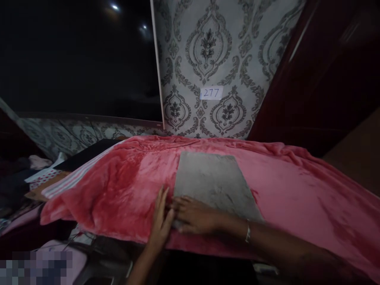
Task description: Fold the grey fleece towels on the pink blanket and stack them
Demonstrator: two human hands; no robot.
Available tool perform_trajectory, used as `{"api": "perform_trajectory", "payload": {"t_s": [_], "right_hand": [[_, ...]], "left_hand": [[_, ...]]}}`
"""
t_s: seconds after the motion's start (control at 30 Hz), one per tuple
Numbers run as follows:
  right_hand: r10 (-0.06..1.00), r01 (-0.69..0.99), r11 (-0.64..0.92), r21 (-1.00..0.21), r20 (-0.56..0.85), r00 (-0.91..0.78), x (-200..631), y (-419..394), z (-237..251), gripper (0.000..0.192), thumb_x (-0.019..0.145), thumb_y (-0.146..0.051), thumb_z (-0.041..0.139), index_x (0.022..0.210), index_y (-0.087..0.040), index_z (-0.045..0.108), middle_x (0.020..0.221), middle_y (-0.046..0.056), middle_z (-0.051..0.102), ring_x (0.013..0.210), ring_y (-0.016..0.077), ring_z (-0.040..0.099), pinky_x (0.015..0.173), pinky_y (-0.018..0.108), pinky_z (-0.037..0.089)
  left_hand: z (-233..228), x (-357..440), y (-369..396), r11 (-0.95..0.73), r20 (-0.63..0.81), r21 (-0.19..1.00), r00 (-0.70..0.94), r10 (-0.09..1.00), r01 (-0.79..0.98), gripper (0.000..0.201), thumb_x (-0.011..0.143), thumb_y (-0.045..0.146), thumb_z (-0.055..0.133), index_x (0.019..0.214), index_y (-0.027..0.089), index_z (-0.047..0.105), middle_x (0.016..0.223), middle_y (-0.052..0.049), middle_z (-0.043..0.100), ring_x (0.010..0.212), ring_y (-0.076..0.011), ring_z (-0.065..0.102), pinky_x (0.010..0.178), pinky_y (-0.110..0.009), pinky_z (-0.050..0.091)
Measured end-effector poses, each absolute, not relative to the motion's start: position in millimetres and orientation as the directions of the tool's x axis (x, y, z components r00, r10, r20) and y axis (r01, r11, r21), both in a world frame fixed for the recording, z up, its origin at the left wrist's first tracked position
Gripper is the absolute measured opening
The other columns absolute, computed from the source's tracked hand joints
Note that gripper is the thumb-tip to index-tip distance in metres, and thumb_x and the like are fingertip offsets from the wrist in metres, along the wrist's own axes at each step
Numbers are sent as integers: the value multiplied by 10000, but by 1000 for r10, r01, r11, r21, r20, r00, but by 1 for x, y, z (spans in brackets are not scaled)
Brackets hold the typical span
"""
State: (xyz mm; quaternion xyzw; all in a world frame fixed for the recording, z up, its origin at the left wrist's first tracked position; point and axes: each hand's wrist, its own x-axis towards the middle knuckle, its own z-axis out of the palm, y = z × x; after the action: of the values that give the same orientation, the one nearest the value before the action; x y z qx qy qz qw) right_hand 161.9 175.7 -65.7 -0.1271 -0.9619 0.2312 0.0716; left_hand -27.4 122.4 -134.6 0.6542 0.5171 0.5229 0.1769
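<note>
A grey rectangular cloth lies flat over a red-pink plush blanket. Beside its near left corner, my left hand rests with fingers stretched out and thumb apart. My right hand reaches across the cloth's near edge, palm down and fingers extended left. The fingertips of my right hand come close to my left thumb; whether they touch is hard to make out. A bracelet circles my right wrist. Part of the cloth's near edge is hidden under my right hand and forearm.
A large dark television screen stands at the back left. Patterned wallpaper with a paper label reading 277 is behind the blanket. A dark red panel rises at the right. Papers and other items crowd the left side.
</note>
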Motion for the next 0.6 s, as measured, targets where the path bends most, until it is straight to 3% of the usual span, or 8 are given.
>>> {"api": "perform_trajectory", "payload": {"t_s": [0.07,0.13,0.17,0.23,0.33,0.4,0.5,0.6], "right_hand": [[189,100,812,-575,98,-977,169,144,-58,613,1026,-529,465,1570,-266,358,1588,100,366,1507,253,230,1243,492,108],[154,15,727,-687,142,-978,181,136,-47,571,1053,-546,369,1565,-295,365,1552,62,435,1456,218,353,1233,437,198],[196,8,695,-719,179,-964,188,142,-41,568,1059,-557,323,1560,-296,376,1533,51,464,1422,202,409,1215,405,254],[394,96,690,-717,260,-881,206,171,-33,602,1056,-595,259,1549,-282,405,1529,51,469,1405,198,434,1184,385,320],[643,424,724,-544,312,-699,234,232,-32,692,1030,-652,234,1558,-233,391,1595,78,355,1511,258,217,1234,492,176],[734,620,667,-413,215,-645,248,264,-40,694,1029,-634,274,1565,-205,374,1626,94,274,1529,295,127,1233,541,112],[802,762,586,-276,67,-593,257,281,-55,615,1051,-535,322,1582,-225,329,1653,81,182,1531,306,98,1227,558,92],[772,742,622,-248,37,-635,257,263,-65,601,1053,-510,357,1597,-268,274,1664,62,140,1534,302,72,1226,554,77]], "left_hand": [[-132,-31,123,-400,477,812,-88,875,426,590,1014,526,366,1541,262,380,1610,-87,368,1505,-252,293,1236,-498,256],[-129,-33,124,-391,458,828,-85,885,401,580,1017,527,356,1526,253,411,1588,-85,406,1485,-243,338,1230,-483,280],[-127,-33,124,-390,454,824,-67,888,411,580,1016,526,357,1522,249,420,1583,-85,415,1478,-241,352,1227,-481,286],[-122,-31,125,-409,460,779,9,888,475,584,1001,532,393,1509,247,448,1564,-89,444,1472,-252,361,1224,-503,282],[-117,-26,126,-439,437,662,163,884,607,521,957,514,496,1413,274,573,1508,-87,516,1447,-292,395,1196,-572,297],[-116,-23,127,-437,412,610,206,887,661,455,941,477,531,1336,279,642,1479,-85,547,1415,-302,437,1168,-591,333],[-115,-23,129,-436,419,585,206,884,684,420,938,433,538,1302,268,666,1454,-87,572,1378,-293,482,1149,-582,363],[-114,-24,129,-454,439,582,209,874,675,408,933,424,542,1285,268,675,1441,-86,584,1360,-289,501,1140,-566,381]]}}
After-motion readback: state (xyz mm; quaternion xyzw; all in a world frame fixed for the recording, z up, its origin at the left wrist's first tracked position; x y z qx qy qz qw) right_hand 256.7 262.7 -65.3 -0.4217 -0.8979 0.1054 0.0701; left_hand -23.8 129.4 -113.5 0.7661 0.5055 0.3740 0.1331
